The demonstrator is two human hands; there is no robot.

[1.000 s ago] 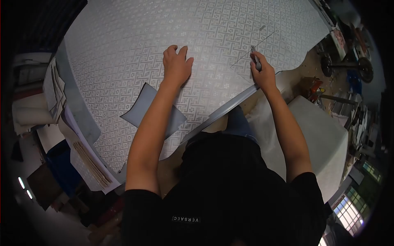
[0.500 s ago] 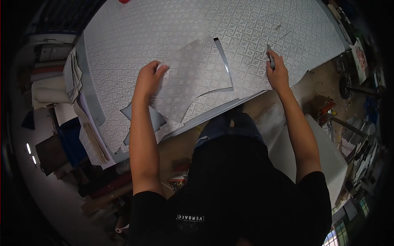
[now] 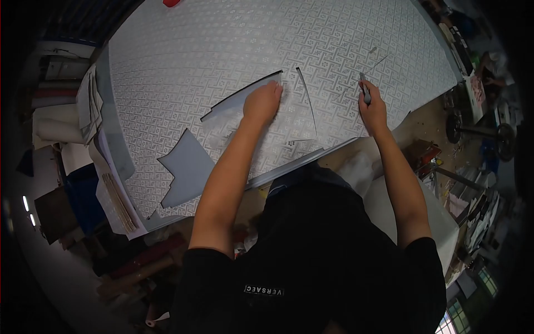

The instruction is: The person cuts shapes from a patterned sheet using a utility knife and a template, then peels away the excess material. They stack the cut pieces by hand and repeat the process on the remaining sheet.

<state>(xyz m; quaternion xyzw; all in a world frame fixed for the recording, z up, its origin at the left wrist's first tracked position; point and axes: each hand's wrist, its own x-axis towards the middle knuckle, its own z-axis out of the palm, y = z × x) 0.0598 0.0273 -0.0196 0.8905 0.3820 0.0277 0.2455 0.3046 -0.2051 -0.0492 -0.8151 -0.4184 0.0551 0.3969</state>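
Observation:
A silver-white sheet with a woven lattice and flower pattern [image 3: 339, 50] covers the worktable, cut through in places. My left hand [image 3: 262, 103] is closed at a loose cut piece of this patterned sheet [image 3: 292, 114], its fingertips partly hidden. Just left of that hand, a grey gap [image 3: 239, 100] with a dark edge shows in the sheet. A jagged grey cut-out [image 3: 189, 167] lies beside my left forearm. My right hand [image 3: 374, 111] grips a knife-like tool [image 3: 366, 94] with a rounded grey handle, its thin tip near a fine dark line on the sheet.
Stacked sheets and folded boards [image 3: 119, 203] lean at the table's left end. A red object [image 3: 171, 2] sits at the far edge. Below on the right stand a pale covered surface [image 3: 428, 206] and a black wheel-like part [image 3: 454, 127].
My left hand has moved right across the sheet and its fingers have closed. The gap on the right has narrowed, and one shows on the left. My right hand keeps hold of the tool.

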